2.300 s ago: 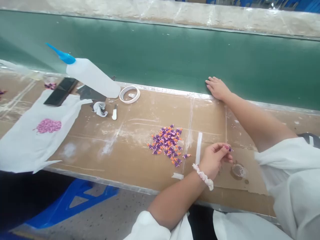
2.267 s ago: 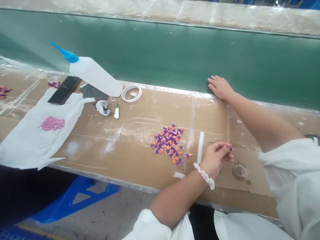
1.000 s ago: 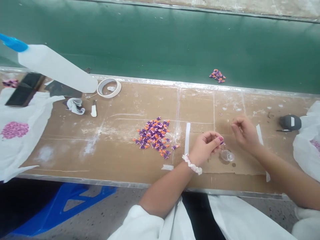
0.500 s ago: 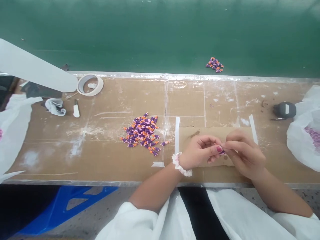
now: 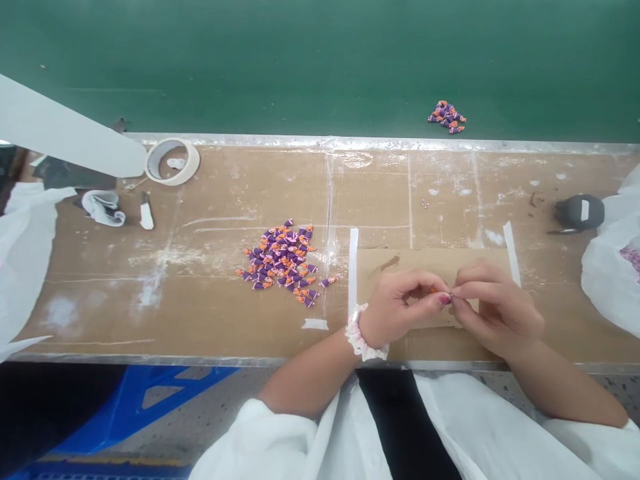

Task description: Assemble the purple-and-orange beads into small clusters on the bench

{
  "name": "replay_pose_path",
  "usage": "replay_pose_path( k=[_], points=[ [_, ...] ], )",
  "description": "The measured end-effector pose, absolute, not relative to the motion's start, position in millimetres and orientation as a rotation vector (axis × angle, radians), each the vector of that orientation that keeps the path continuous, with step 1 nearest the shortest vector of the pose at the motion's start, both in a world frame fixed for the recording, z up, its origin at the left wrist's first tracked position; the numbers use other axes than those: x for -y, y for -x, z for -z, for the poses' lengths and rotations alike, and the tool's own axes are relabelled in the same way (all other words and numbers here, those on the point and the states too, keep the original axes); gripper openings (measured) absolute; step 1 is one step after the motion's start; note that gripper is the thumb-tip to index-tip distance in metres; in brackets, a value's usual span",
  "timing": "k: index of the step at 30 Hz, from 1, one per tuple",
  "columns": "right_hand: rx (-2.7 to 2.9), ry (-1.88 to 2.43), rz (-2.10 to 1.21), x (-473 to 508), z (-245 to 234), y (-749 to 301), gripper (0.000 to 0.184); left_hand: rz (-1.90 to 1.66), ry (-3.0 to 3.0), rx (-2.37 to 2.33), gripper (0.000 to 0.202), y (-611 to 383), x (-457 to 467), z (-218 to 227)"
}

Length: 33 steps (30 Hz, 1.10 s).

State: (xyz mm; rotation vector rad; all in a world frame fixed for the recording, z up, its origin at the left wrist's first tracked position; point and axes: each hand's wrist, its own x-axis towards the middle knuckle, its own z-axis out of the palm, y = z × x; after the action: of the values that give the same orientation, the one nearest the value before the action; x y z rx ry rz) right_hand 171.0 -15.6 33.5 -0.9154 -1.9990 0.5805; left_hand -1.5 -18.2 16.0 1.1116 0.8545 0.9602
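My left hand (image 5: pixel 397 308), with a frilly band at the wrist, is closed in a pinch. A small purple-and-orange figurine (image 5: pixel 433 289) is mostly hidden in its fingers; just an orange bit shows. Fingertip to fingertip with it, my right hand (image 5: pixel 503 312) is also closed in a pinch, on something too small to name. Both hands are over a cardboard sheet (image 5: pixel 375 267) taped down at its sides. To the left lies a pile of similar purple-and-orange figurines (image 5: pixel 280 257), one lying slightly apart on the pile's right.
A smaller figurine group (image 5: pixel 447 117) lies on the green surface (image 5: pixel 300 67) beyond the cardboard-covered table. At left are a tape roll (image 5: pixel 189 167), a white-handled cutter (image 5: pixel 147 217) and a white bag (image 5: pixel 25 267). A black round object (image 5: pixel 580 212) and another white bag (image 5: pixel 605 287) are at right.
Both hands stay together in a pinch, with small finger shifts. The purple part seen beneath the fingertips is now hidden, and an orange bit shows between the left fingers. The camera view has shifted slightly.
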Motion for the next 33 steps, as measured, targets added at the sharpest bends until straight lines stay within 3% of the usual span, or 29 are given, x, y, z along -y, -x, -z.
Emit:
replay_pose_path(
  k=[10,15,22,27,33],
  points=[
    [2.004,0.921,-0.621,12.3,-36.0,-171.4,0.023,-0.958,-1.245,-0.910,0.015,3.2,16.1,-14.5],
    [1.982,0.879,-0.871,8.7,-36.7,-173.7,0.017,-0.950,-1.264,-0.875,0.011,3.8,15.0,-16.7],
    [2.076,0.828,-1.042,0.9,-40.3,-190.0,0.017,-0.976,-0.775,-0.766,0.014,-1.6,16.0,-12.9],
    [2.628,0.974,-0.867,-0.6,-38.6,-199.6,0.014,-1.040,-0.541,-0.772,0.019,-2.5,10.1,-12.2],
    [2.837,0.993,-0.585,6.0,-31.7,-199.3,0.012,-1.005,-0.453,-0.783,0.024,-0.2,8.1,-10.6]
  ],
)
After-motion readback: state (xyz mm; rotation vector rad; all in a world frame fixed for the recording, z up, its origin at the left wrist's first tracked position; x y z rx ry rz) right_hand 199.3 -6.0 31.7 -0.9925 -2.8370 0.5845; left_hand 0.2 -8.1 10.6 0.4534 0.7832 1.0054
